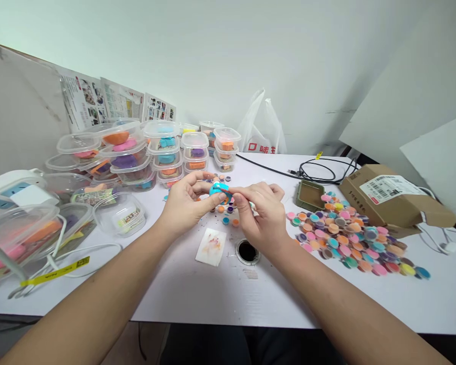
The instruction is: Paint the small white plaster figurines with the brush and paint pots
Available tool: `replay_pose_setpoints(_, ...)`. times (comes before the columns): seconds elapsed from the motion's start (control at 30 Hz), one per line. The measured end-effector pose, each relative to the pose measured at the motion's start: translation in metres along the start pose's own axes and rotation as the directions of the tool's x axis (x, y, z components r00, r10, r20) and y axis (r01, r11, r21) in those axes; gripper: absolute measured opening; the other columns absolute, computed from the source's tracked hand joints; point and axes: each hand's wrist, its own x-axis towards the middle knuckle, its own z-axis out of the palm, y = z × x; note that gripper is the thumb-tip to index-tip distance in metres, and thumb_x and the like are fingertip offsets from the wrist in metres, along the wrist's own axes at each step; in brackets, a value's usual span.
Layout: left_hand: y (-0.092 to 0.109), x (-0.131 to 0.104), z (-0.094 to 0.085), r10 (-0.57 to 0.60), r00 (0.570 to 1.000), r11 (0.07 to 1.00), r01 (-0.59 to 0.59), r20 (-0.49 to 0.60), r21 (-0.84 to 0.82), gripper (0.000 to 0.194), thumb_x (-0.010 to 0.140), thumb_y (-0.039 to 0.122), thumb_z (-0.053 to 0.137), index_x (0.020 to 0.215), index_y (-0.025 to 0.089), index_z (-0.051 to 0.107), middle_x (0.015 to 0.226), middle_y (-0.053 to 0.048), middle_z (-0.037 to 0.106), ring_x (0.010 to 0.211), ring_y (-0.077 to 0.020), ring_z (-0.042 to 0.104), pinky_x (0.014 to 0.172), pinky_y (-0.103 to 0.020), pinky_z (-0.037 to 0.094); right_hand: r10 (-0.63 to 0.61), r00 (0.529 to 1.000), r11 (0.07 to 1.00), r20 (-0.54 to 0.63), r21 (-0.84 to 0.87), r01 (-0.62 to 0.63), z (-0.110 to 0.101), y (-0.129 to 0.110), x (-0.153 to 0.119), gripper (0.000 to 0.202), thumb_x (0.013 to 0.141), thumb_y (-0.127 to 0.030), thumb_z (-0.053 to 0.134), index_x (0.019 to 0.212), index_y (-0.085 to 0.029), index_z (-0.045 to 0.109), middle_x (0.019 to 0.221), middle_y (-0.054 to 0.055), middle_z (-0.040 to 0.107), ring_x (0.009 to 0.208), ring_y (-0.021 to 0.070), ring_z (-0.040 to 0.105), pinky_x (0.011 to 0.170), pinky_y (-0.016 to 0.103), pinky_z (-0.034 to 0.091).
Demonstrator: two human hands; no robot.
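Note:
Between my hands, above the white table [197, 304], is a small blue object [217, 191]. My left hand [188, 200] pinches it from the left side with thumb and fingers. My right hand [262, 210] is closed around a thin reddish stick [232, 189], whose tip meets the blue object. Whether the tip presses into it is too small to tell. Behind and below the hands lie several small paint pots [226, 221]. A stained white tissue [211, 247] rests on the table below my left hand, beside a round black hole [248, 251].
Stacked clear containers [127, 162] with colourful pieces fill the left, near a power strip [13, 195] and white cables. A heap of paint pots [345, 233], a green box [309, 195], an open cardboard box [395, 195] and black cable [323, 172] are right. A plastic bag [262, 126] stands behind.

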Motion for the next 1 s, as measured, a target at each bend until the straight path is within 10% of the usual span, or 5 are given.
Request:
replay_pose_setpoints(0.27, -0.004, 0.008, -0.010, 0.001, 0.993, 0.996, 0.010, -0.122, 0.089, 0.055, 0.067, 0.038, 0.092, 0.109, 0.019, 0.062, 0.091, -0.005, 0.081, 0.084, -0.0208, 0.075, 0.072, -0.032, 0.059, 0.020, 0.996, 1.000, -0.090, -0.021, -0.022, -0.010, 0.009, 0.001, 0.020, 0.101, -0.023, 0.054, 0.092, -0.024, 0.072, 0.074, -0.001, 0.073, 0.071, 0.0148, 0.064, 0.084, 0.040, 0.035)
replay_pose_setpoints(0.53, -0.013, 0.013, -0.017, 0.140, 0.969, 0.963, -0.086, -0.204, 0.256, 0.052, 0.070, 0.037, 0.088, 0.111, 0.021, 0.060, 0.100, -0.006, 0.079, 0.093, -0.0223, 0.074, 0.083, -0.038, 0.059, 0.202, 0.855, 0.979, 0.477, -0.131, -0.158, -0.009, 0.026, -0.003, 0.030, 0.102, -0.030, 0.048, 0.079, -0.020, 0.065, 0.068, 0.001, 0.069, 0.071, 0.0175, 0.059, 0.088, 0.043, 0.030)
replay_pose_setpoints(0.87, -0.012, 0.009, -0.014, 0.176, 0.968, 0.950, -0.119, -0.179, 0.290, 0.051, 0.072, 0.035, 0.086, 0.114, 0.022, 0.060, 0.107, -0.007, 0.078, 0.103, -0.0251, 0.073, 0.086, -0.040, 0.058, 0.201, 0.747, 0.961, 0.634, -0.276, -0.025, 0.005, 0.023, -0.007, 0.033, 0.100, -0.023, 0.045, 0.070, -0.019, 0.059, 0.069, 0.005, 0.067, 0.074, 0.0204, 0.057, 0.087, 0.045, 0.028)
replay_pose_setpoints(1.0, -0.009, 0.008, -0.014, 0.159, 0.973, 0.952, -0.106, -0.167, 0.289, 0.052, 0.072, 0.037, 0.087, 0.115, 0.023, 0.060, 0.105, -0.007, 0.079, 0.102, -0.0256, 0.074, 0.088, -0.041, 0.058, 0.219, 0.819, 0.968, 0.531, -0.221, -0.116, 0.001, 0.021, -0.005, 0.031, 0.101, -0.025, 0.048, 0.073, -0.019, 0.061, 0.067, 0.002, 0.067, 0.070, 0.0178, 0.058, 0.087, 0.044, 0.030)
